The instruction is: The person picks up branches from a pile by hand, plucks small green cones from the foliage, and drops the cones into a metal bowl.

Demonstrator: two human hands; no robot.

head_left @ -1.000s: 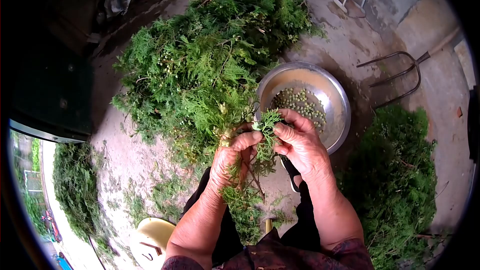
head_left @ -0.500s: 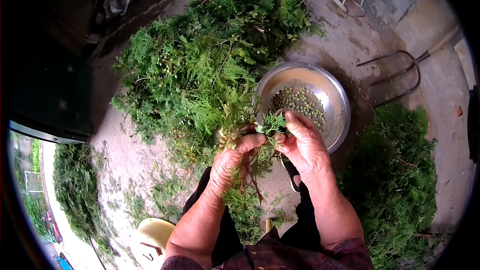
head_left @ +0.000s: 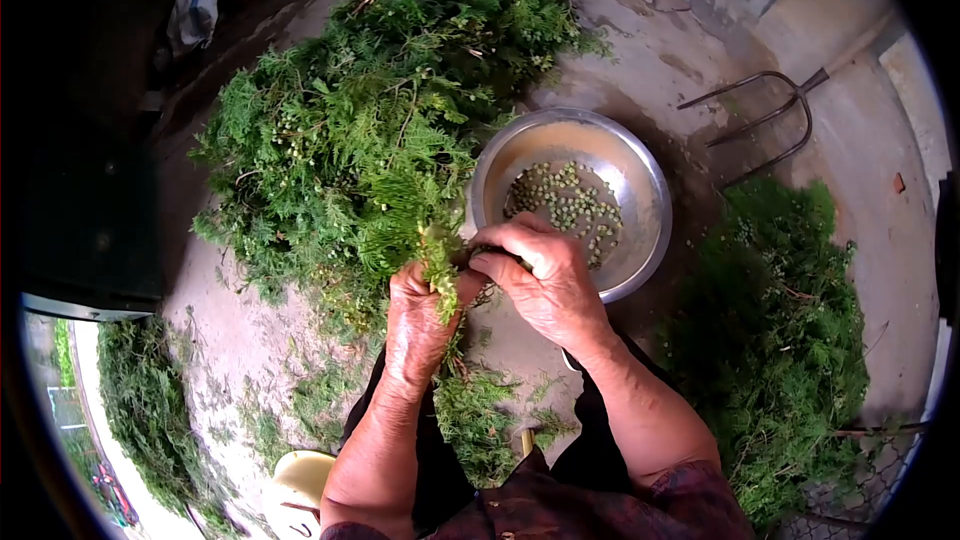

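My left hand (head_left: pixel 425 315) is closed round a leafy green sprig (head_left: pixel 436 255) in front of the big heap of cut branches (head_left: pixel 350 120). Just right of it, my right hand (head_left: pixel 535 270) is pinched at the sprig's stem side, its fingertips meeting the left thumb area; what lies between them is hidden. A wide metal basin (head_left: pixel 655 230) stands beyond my right hand, with several small green cones (head_left: pixel 570 202) on its bottom.
More cut greenery (head_left: pixel 790 340) lies at the right and another pile (head_left: pixel 150 400) at the left. A metal fork (head_left: pixel 800 105) rests on the floor at the upper right. A pale yellow round object (head_left: pixel 300 480) is near my left forearm.
My right hand has moved left to meet my left hand. The small sprig between the hands no longer shows. The view has shifted, so basin and piles appear further left.
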